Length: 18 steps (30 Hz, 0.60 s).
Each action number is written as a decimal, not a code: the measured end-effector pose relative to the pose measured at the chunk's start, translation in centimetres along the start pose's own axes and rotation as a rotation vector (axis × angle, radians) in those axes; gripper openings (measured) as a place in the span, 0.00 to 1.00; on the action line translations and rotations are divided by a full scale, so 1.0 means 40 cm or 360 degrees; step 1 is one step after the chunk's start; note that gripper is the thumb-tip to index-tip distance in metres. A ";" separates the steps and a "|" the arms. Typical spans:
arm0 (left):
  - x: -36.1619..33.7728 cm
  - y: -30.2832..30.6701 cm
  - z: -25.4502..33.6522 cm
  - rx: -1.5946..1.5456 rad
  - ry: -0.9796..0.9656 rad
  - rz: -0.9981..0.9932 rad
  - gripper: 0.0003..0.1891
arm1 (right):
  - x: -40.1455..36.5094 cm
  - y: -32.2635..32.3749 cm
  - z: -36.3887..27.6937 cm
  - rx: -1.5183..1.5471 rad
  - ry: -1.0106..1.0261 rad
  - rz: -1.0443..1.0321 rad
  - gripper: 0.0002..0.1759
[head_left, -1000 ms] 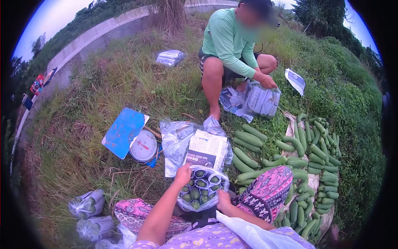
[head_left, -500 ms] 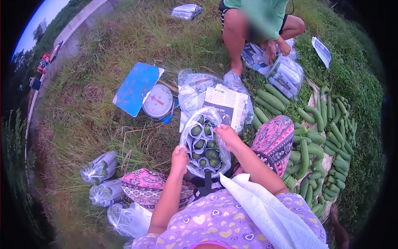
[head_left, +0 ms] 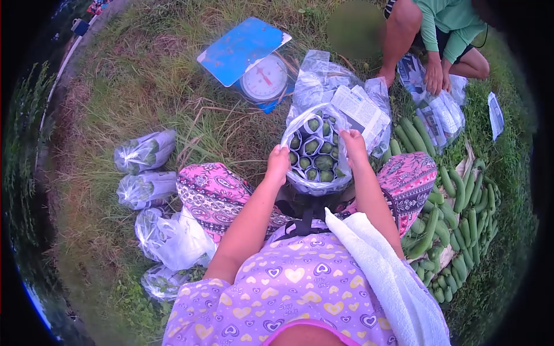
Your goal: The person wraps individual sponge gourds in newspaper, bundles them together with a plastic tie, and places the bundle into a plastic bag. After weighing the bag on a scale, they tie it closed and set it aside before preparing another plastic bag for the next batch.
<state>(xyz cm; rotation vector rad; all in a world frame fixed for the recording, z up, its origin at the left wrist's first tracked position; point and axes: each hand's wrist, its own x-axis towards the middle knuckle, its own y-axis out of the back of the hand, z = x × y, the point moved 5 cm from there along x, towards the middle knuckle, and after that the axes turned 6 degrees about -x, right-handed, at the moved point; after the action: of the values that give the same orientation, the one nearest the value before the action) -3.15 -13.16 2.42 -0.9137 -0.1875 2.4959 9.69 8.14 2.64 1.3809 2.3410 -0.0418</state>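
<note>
Between my knees stands a clear plastic bag (head_left: pixel 297 180), its mouth facing up at me. Inside it, green cucumbers (head_left: pixel 324 162) stand on end, several of them wrapped in paper, with only their tips showing. My left hand (head_left: pixel 278 164) is closed on the bag's rim at the left. On the right side of the rim, my right hand (head_left: pixel 354 144) pinches the plastic. Just beyond the bag lie sheets of newspaper (head_left: pixel 360 106) on more clear plastic (head_left: pixel 314 75).
A blue dial scale (head_left: pixel 264 78) sits on the grass ahead. Several filled bags (head_left: pixel 146 190) lie at left. Loose cucumbers (head_left: pixel 461 230) are heaped at right on a sheet. A person in a green top (head_left: pixel 456 29) crouches ahead right, hands on a newspaper-lined bag (head_left: pixel 441 118).
My view has tilted down and swung left, so the scene sits further right. Both hands still hold the bag's rim. The other person's hands remain at their bag.
</note>
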 end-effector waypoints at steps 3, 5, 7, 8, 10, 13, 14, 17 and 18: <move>0.010 0.007 -0.005 -0.0039 -0.0035 -0.0035 0.09 | -0.014 0.055 0.018 -0.0662 0.0318 0.0195 0.14; 0.019 0.004 -0.002 0.0011 -0.0100 0.0006 0.10 | -0.006 0.075 0.048 -0.1193 0.0395 0.0137 0.14; 0.020 -0.004 0.002 0.0070 -0.0159 0.0024 0.11 | -0.023 0.051 0.062 -0.0425 0.0128 -0.0003 0.13; 0.021 -0.006 0.006 0.0102 -0.0193 0.0035 0.11 | -0.032 0.032 0.062 -0.0036 -0.0003 -0.0075 0.13; 0.021 -0.022 -0.005 0.0130 -0.0187 0.0004 0.12 | -0.050 0.039 0.046 0.0280 -0.0208 -0.0172 0.17; 0.013 -0.027 0.000 0.0151 -0.0145 -0.0092 0.14 | -0.064 0.028 0.021 0.0501 -0.0302 -0.0316 0.21; 0.009 -0.032 0.002 0.0148 -0.0127 -0.0134 0.15 | -0.077 0.018 0.012 0.0518 -0.0274 -0.0377 0.22; -0.035 -0.031 0.028 -0.0061 -0.0072 -0.0260 0.12 | -0.147 0.005 -0.062 0.0571 -0.0152 -0.0516 0.23; -0.056 -0.028 0.035 -0.0095 -0.0059 -0.0305 0.11 | -0.169 0.006 -0.078 0.0605 -0.0111 -0.0551 0.23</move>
<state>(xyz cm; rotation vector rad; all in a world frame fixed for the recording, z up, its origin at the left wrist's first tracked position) -2.12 -13.18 5.11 -0.8322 -0.3470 2.3416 11.66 3.37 8.01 1.0857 2.5730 -0.6539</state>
